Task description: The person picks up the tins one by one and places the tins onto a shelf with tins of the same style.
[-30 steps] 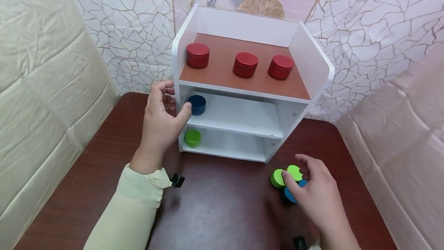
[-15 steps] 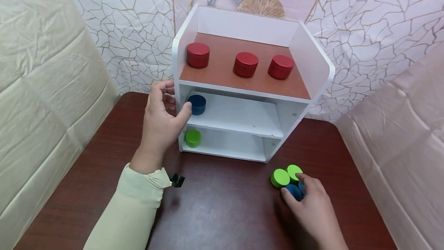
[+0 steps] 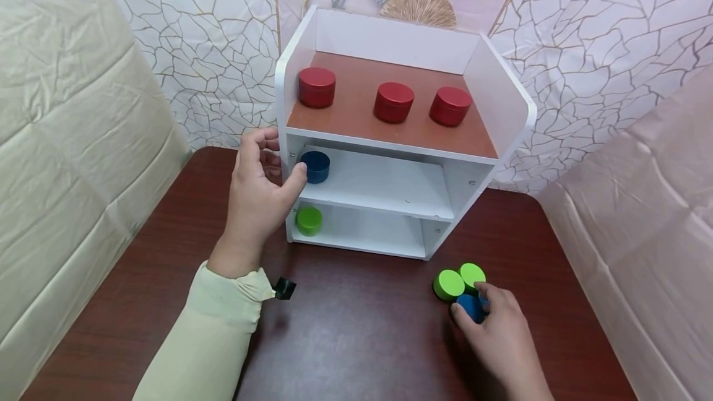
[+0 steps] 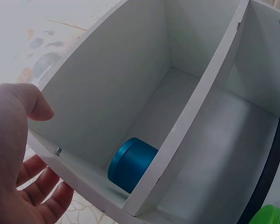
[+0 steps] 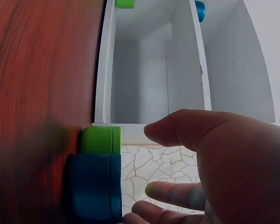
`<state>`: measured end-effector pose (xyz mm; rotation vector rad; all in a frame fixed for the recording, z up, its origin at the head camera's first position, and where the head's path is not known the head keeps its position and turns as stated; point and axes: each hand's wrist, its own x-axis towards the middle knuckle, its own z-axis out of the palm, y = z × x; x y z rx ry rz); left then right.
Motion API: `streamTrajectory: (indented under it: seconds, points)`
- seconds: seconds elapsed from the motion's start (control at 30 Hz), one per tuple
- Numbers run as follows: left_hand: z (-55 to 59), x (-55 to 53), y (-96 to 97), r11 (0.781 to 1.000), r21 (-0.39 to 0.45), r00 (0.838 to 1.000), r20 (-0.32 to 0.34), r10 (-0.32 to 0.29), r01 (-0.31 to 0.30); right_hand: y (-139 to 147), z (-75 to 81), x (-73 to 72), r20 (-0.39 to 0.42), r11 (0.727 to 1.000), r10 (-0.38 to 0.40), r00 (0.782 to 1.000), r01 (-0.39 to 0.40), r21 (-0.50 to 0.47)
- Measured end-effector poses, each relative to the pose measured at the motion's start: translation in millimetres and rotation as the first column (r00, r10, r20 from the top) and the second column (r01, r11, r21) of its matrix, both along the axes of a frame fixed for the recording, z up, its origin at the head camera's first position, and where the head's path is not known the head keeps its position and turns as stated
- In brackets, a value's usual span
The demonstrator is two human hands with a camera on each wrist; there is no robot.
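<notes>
My left hand (image 3: 253, 197) holds the left side panel of a white shelf unit (image 3: 364, 209), thumb at the front edge and fingers around the outside. Just beyond that thumb, a blue round tin (image 3: 317, 168) sits on the middle shelf. My right hand (image 3: 498, 333) hovers low over a blue tin (image 3: 470, 308) on the table, thumb and fingers spread apart. A second blue tin is mostly covered by the fingers. Two lime-green tins (image 3: 449, 284) stand against this pair on the far side. In the right wrist view the fingertips lie close above the blue tin (image 5: 93, 186).
Three red tins (image 3: 393, 103) stand on the unit's brown top. A green tin (image 3: 309, 221) sits at the left of the bottom shelf. The dark red-brown table (image 3: 345, 320) spreads out before the unit, with fabric-covered walls (image 3: 640, 215) at both sides and the back.
My right hand has come down and toward me, from over the green tins to over the blue ones, uncovering the green lids. My left hand stays on the side panel.
</notes>
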<state>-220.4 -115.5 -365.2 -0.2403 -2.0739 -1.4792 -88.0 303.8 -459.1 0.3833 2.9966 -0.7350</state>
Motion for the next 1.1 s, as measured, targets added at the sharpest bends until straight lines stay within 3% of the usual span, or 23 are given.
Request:
streamTrajectory:
  seconds: [0.4,1.1]
  points:
    - [-1.4,-0.3,0.2,1.000,-0.001,1.000,0.001,-0.001,0.001,-1.1,-7.9,3.4,-0.058,0.999,0.034,0.998,-0.032,0.040]
    - [-0.4,-0.1,0.4,1.000,-0.005,1.000,-0.004,0.005,-0.005,-2.6,-15.7,2.7,0.006,0.995,0.045,0.999,-0.045,0.085]
